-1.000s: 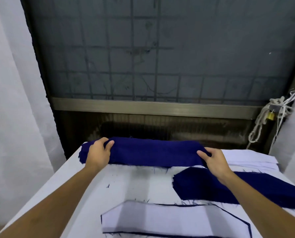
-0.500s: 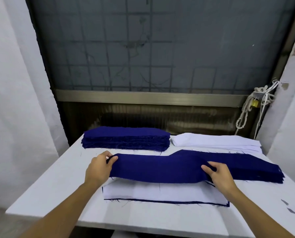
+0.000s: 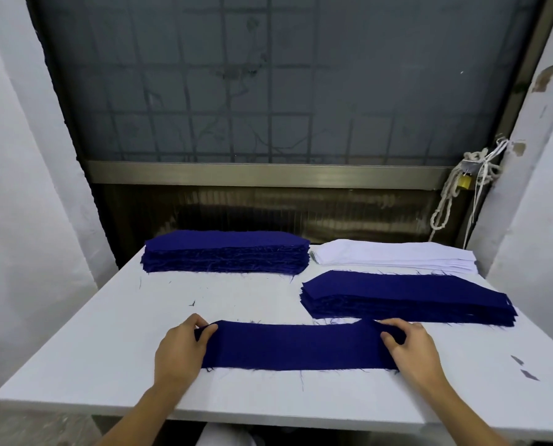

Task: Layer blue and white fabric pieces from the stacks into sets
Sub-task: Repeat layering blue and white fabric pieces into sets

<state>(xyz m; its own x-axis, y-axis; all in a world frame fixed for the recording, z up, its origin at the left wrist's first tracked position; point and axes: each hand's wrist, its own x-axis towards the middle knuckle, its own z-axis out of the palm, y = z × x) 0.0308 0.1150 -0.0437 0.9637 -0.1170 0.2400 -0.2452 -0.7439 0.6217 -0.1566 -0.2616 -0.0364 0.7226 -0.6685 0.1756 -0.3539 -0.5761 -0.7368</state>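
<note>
Blue strip [image 3: 294, 347], ends partly hidden, pinched by left grip [image 3: 180, 352] and right grip [image 3: 413, 349].

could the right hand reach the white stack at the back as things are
Probably yes, once free: the right hand pinches the blue piece. Only the low blue stack lies between it and the white stack, and nothing blocks reaching over.

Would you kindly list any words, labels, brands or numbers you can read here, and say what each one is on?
No text can be read anywhere in this view.
The blue fabric piece, gripped by the left hand and the right hand: plain, no print.
The two blue stacks, the white stack and the table: no markings.
The padlock: too small to show any brand.
</note>
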